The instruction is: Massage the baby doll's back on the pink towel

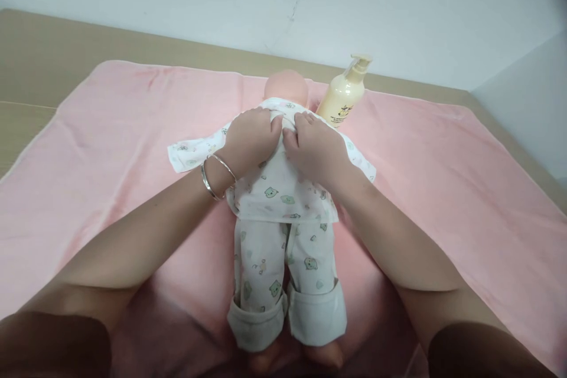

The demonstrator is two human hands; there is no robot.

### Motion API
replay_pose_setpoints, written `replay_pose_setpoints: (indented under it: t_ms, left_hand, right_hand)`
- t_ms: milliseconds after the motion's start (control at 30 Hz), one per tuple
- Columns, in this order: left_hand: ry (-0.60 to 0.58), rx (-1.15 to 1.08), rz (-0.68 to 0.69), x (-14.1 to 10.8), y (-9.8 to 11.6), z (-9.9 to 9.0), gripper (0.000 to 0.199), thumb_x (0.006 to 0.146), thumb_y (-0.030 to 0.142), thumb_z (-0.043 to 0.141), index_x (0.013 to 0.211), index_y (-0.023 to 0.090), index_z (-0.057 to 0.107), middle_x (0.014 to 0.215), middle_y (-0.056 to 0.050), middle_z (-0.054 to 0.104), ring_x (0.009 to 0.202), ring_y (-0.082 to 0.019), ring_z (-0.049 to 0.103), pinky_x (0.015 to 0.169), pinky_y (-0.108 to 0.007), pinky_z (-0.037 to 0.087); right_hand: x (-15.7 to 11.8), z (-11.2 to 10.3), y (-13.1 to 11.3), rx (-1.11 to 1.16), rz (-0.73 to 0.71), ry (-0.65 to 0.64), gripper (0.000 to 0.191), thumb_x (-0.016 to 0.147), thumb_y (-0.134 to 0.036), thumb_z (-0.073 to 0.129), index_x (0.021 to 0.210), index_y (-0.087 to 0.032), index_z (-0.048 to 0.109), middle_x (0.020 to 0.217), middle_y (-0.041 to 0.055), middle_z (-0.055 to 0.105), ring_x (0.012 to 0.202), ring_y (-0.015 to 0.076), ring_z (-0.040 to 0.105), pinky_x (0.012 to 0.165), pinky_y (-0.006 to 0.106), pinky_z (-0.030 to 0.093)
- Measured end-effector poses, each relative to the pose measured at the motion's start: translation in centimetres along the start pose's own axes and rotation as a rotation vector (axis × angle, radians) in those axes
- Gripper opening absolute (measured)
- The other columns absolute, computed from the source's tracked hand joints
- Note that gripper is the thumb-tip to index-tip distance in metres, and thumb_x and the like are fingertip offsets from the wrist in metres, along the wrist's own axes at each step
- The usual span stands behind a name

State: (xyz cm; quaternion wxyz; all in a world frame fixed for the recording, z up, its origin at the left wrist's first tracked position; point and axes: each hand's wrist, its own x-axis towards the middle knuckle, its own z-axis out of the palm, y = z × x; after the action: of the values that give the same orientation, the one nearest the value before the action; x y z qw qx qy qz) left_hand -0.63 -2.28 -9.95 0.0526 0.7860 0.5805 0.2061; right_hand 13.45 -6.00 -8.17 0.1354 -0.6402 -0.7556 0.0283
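Note:
A baby doll (287, 84) lies stretched out on a pink blanket, its bald head at the far end and its feet towards me. It is dressed in a white printed baby shirt (286, 192) and matching pants (310, 263) with thick rolled cuffs. Just below the collar, my left hand (252, 136) has its fingers closed on the shirt's cloth. My right hand (316, 144) grips the same shirt beside it, thumb near the other thumb. The sleeves spread out to both sides. Which way the doll's face points cannot be made out.
The pink blanket (124, 189) covers most of a wooden surface (39, 41). A pale yellow pump bottle (343, 94) stands tilted in view to the right of the doll's head. Behind is a white wall (199, 6) with a crack.

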Motion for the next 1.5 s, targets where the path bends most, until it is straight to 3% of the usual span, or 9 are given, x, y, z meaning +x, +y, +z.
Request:
replay_pose_setpoints:
  t_ms: [100, 200, 400, 533, 833, 1000, 1133, 1333, 1500]
  left_hand:
    - [0.051, 0.105, 0.095, -1.2, 0.6, 0.3, 0.028, 0.097, 0.021, 0.037, 0.087, 0.014, 0.062, 0.092, -0.014, 0.067, 0.096, -0.026, 0.066, 0.087, -0.038, 0.05]
    - [0.045, 0.121, 0.095, -1.5, 0.9, 0.4, 0.026, 0.096, 0.02, 0.038, 0.087, 0.014, 0.061, 0.094, -0.015, 0.067, 0.1, -0.029, 0.066, 0.091, -0.041, 0.05]
    - [-0.032, -0.089, -0.019, 0.5, -0.1, -0.1, 0.031, 0.097, 0.035, 0.039, 0.082, 0.018, 0.061, 0.088, -0.013, 0.068, 0.081, -0.024, 0.061, 0.079, -0.039, 0.048]
    - [-0.028, -0.165, -0.011, 1.3, -1.0, 0.0, 0.036, 0.097, 0.042, 0.039, 0.077, 0.019, 0.059, 0.079, -0.008, 0.066, 0.073, -0.02, 0.054, 0.074, -0.036, 0.046]
    - [0.099, 0.023, 0.075, -2.9, 1.9, 0.3, 0.031, 0.099, 0.029, 0.038, 0.078, 0.016, 0.058, 0.087, -0.016, 0.063, 0.098, -0.032, 0.063, 0.094, -0.047, 0.05]
    - [0.069, -0.053, 0.007, -0.9, 0.5, 0.5, 0.026, 0.093, 0.024, 0.042, 0.068, 0.02, 0.05, 0.073, -0.01, 0.058, 0.081, -0.026, 0.06, 0.084, -0.043, 0.051]
    - [0.035, -0.16, 0.024, 0.8, -0.5, 0.9, 0.022, 0.094, 0.025, 0.037, 0.078, 0.021, 0.052, 0.084, -0.01, 0.065, 0.084, -0.024, 0.059, 0.088, -0.042, 0.051]
    - [0.141, -0.233, -0.02, 0.2, -0.4, 2.0, 0.025, 0.094, 0.028, 0.039, 0.09, 0.02, 0.062, 0.099, -0.012, 0.071, 0.101, -0.027, 0.063, 0.1, -0.044, 0.051]
    - [0.192, -0.294, -0.01, -0.1, -0.8, 2.8, 0.037, 0.095, 0.028, 0.039, 0.118, 0.017, 0.066, 0.127, -0.012, 0.07, 0.126, -0.027, 0.06, 0.118, -0.047, 0.043]
  right_hand:
    - [1.5, 0.2, 1.2, 0.107, -0.014, -0.029, 0.04, 0.106, -0.034, 0.035, 0.126, -0.008, 0.058, 0.148, 0.0227, 0.057, 0.138, 0.0358, 0.053, 0.115, 0.052, 0.045]
    - [1.9, 0.3, 1.4, 0.118, -0.025, -0.03, 0.04, 0.106, -0.033, 0.035, 0.127, -0.006, 0.057, 0.149, 0.0238, 0.055, 0.141, 0.0366, 0.05, 0.117, 0.053, 0.042]
    - [-0.2, -0.1, -0.1, -0.048, -0.002, 0.019, 0.042, 0.107, -0.032, 0.029, 0.121, -0.007, 0.06, 0.124, 0.0233, 0.069, 0.124, 0.0362, 0.063, 0.106, 0.049, 0.05]
    - [-0.6, -0.2, -0.3, -0.083, -0.016, 0.024, 0.04, 0.105, -0.03, 0.031, 0.119, -0.006, 0.061, 0.118, 0.0229, 0.07, 0.119, 0.0358, 0.064, 0.102, 0.047, 0.052]
    - [2.1, -0.1, 1.5, 0.087, 0.076, -0.065, 0.045, 0.106, -0.036, 0.031, 0.124, -0.006, 0.06, 0.133, 0.0236, 0.064, 0.127, 0.0352, 0.06, 0.107, 0.049, 0.05]
    - [0.0, -0.2, 0.1, -0.096, 0.05, 0.033, 0.047, 0.106, -0.034, 0.027, 0.113, -0.006, 0.064, 0.111, 0.0241, 0.071, 0.109, 0.0372, 0.067, 0.09, 0.047, 0.055]
    - [-1.3, -0.3, -0.9, -0.18, 0.034, 0.043, 0.041, 0.105, -0.031, 0.03, 0.106, -0.009, 0.064, 0.096, 0.0209, 0.071, 0.095, 0.0345, 0.069, 0.076, 0.042, 0.055]
    - [0.7, -0.6, 0.7, 0.007, -0.003, -0.04, 0.04, 0.106, -0.032, 0.033, 0.121, -0.008, 0.06, 0.13, 0.0226, 0.066, 0.124, 0.0355, 0.062, 0.104, 0.049, 0.051]
    - [1.3, -2.6, 1.6, 0.182, -0.009, -0.173, 0.034, 0.104, -0.037, 0.041, 0.12, -0.014, 0.062, 0.134, 0.0176, 0.066, 0.119, 0.0328, 0.065, 0.102, 0.049, 0.055]
